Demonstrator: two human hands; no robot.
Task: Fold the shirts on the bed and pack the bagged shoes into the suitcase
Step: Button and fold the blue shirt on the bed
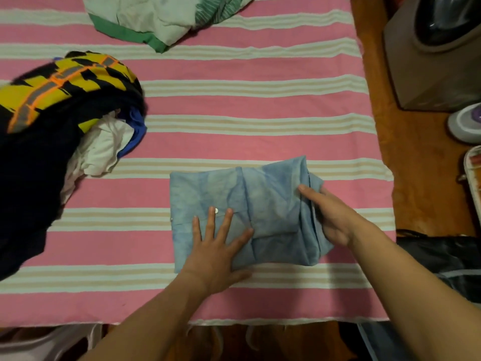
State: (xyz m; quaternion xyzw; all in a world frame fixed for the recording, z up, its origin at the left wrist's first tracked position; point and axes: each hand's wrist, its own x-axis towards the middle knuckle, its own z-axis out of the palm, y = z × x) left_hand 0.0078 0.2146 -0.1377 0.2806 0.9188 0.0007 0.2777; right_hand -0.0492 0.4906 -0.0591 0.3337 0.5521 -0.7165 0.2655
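- Right hand (330, 214) grasps the right edge of the folded blue shirt (263, 201); left hand (216, 246) presses flat, fingers spread.
- Shirt lies near, on the striped bed (234, 121).
- Likely soft, light, floppy: best held at stacked edges with 2 hands.
- Unfolded clothes pile (52, 121) left.

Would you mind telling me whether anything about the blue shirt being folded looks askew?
The blue shirt is folded unevenly: its right end bunches up under the right hand, while the left hand presses the left half flat.
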